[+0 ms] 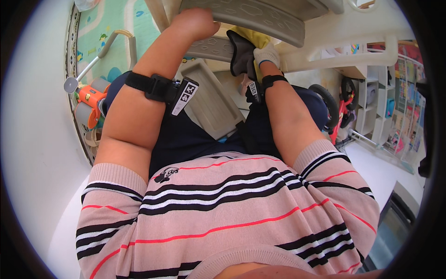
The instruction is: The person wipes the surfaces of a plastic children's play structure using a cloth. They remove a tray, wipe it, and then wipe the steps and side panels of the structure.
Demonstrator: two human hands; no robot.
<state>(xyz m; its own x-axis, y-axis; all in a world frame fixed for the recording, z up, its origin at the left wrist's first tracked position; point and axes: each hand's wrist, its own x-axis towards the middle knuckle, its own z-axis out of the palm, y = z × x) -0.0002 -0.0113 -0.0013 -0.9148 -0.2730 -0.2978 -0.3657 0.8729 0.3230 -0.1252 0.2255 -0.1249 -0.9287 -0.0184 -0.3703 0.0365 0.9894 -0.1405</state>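
Observation:
My left hand [199, 23], bare and curled, is at the edge of a grey plastic step [258, 17] with raised stone-like patterns; its fingertips are mostly hidden. My right hand [267, 54] wears a white knit glove with a blue hem and is closed on a yellow and dark grey cloth [241, 52] with black edging. That cloth hangs against a lower grey step [212, 48]. Between my legs lies a long grey plastic tray-like piece [210, 96]. Black straps with marked tags sit on both forearms.
Left are a patterned play mat [115, 17], an orange wheeled toy [91, 101] with a grey handle, and sandals [93, 137]. A cream plastic frame [331, 45] rises ahead. To the right are a red balance bike [343, 108], white shelves [371, 101] and a rack of books [406, 115].

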